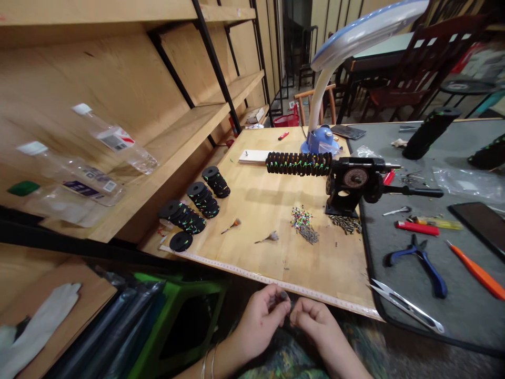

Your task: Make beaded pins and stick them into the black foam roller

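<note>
My left hand (268, 311) and my right hand (310, 318) are close together in front of the table's near edge, over my lap. The fingers of both hands are pinched, and what they hold is too small to make out. Just beyond them on the wooden tabletop (252, 205) lie two small feathery tufts (272, 237). A pile of coloured beads (301, 216) sits with small grey pieces (308, 235) farther right. Behind these stands a black hand-crank winder (351, 181), its shaft filled with black spools (298, 163) wound with bright-flecked line.
Stacks of black spools (215, 181) stand at the left. Brass-coloured pieces (347, 225) lie by the winder. On the grey mat are blue-handled pliers (418, 260), silver snips (408, 305), an orange tool (475, 268) and a phone (479, 226). A lamp (321, 89) rises behind; plastic bottles (114, 137) lie on the shelf.
</note>
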Demonstrator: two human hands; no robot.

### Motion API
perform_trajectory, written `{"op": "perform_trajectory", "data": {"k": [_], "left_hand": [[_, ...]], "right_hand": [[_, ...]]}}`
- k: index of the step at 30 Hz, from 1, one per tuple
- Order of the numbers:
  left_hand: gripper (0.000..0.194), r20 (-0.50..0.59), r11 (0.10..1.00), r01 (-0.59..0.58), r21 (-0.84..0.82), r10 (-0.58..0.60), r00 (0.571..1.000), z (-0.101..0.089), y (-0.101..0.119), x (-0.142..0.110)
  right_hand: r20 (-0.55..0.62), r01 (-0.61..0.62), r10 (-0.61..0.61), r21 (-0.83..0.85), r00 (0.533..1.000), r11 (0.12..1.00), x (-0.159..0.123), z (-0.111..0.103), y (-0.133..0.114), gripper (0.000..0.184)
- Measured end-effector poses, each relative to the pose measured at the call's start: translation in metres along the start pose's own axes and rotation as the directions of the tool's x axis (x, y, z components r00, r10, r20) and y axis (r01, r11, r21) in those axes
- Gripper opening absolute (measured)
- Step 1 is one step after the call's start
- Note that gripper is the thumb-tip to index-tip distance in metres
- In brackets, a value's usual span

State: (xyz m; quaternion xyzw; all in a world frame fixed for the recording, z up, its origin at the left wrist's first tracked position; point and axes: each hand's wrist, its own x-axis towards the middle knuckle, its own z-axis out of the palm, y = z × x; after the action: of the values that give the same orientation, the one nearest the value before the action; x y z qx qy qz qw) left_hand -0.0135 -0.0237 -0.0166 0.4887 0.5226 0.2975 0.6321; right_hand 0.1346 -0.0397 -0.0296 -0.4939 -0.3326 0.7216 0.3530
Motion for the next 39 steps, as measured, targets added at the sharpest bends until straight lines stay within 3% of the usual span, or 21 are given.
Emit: {"op": "perform_trajectory", "data": {"k": [14,24,30,39], "left_hand": [[0.010,-0.018,0.945,-0.091,0.315,0.102,0.995,0.000,0.007,-0.008],[0.010,0.004,0.939,-0.108,0.326,0.113,0.994,0.002,0.008,-0.008],[0.006,-0.004,0.963,-0.079,0.256,0.083,0.997,0.002,0.002,-0.006],[0.005,-0.041,0.959,-0.071,0.274,0.086,0.995,0.006,0.007,-0.003]], "right_hand": [[-0.056,0.121,-0.128,-0.121,0.990,0.985,0.005,-0.009,0.018,0.039],[-0.145,0.150,-0.157,-0.052,0.977,0.987,0.004,-0.010,0.007,0.038],[-0.203,0.141,-0.128,0.049,0.971,0.989,0.007,-0.015,0.015,0.042],[-0.180,0.129,-0.133,-0.039,0.975,0.991,0.002,-0.010,0.003,0.044]]}}
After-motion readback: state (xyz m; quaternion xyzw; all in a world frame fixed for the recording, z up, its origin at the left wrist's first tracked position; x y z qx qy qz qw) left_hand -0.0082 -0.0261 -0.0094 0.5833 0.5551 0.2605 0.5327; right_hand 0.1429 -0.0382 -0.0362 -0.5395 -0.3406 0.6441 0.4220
